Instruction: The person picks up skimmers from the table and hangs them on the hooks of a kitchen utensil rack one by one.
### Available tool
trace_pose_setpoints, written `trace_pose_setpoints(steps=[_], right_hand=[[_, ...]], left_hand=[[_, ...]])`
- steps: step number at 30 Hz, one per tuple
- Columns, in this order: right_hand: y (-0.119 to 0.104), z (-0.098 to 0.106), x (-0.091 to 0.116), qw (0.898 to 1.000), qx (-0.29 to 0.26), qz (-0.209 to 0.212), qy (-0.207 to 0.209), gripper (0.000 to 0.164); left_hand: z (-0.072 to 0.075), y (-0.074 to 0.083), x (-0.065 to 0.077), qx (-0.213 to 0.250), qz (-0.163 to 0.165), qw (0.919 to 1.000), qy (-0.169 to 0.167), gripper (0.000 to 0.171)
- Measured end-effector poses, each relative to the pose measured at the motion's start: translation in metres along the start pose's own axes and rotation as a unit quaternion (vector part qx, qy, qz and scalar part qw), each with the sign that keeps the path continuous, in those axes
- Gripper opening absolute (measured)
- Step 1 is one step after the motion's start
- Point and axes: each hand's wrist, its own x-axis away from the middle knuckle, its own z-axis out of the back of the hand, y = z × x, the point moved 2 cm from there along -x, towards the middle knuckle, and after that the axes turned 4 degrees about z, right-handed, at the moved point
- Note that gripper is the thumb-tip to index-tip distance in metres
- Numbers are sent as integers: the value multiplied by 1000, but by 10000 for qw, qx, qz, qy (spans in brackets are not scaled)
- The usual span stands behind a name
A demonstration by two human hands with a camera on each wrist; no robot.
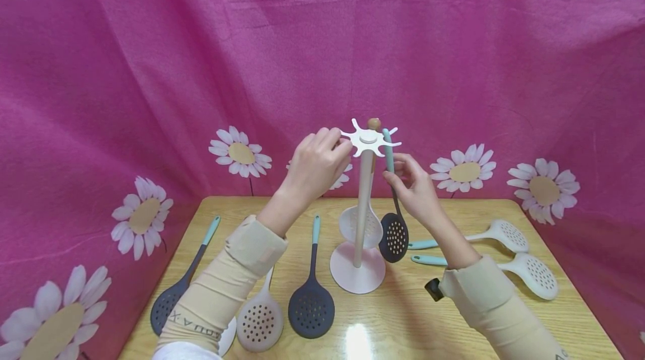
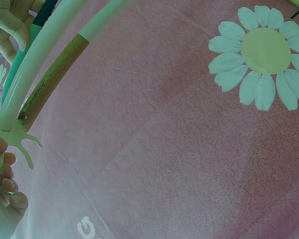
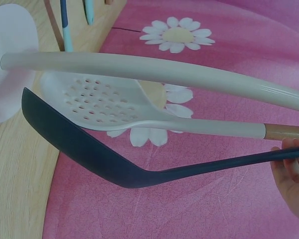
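A white utensil stand [image 1: 360, 203] with a hooked top [image 1: 368, 139] rises from a round base. My left hand [image 1: 319, 161] pinches one of the hooks at the top's left side. On the other side, my right hand [image 1: 415, 183] holds a dark skimmer [image 1: 394, 234] by its mint handle, fingers near where handle meets dark shaft [image 3: 214, 168]. The handle's upper end is beside the hooks, and the perforated head hangs downward. A white skimmer [image 3: 104, 102] with a wooden handle [image 2: 55, 82] hangs at the back of the stand, its head partly behind the pole.
To the left on the wooden table [image 1: 388, 315] lie a dark skimmer [image 1: 168, 304], a white skimmer [image 1: 259, 321] and another dark skimmer [image 1: 311, 307]. Two white skimmers with mint handles, one nearer [image 1: 536, 275] and one farther [image 1: 509, 235], lie at right. A pink flowered cloth [image 1: 322, 69] hangs behind.
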Motion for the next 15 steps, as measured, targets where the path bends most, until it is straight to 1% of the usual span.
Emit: trace_pose_setpoints(steps=[8,15], right_hand=[[0,0,0,10000,89,16,1,29],[-1,2,-1,9998,201,-13,-92,30]], left_hand=[[0,0,0,14,-7,10000,26,4],[1,0,0,-11,7,10000,-32,4]])
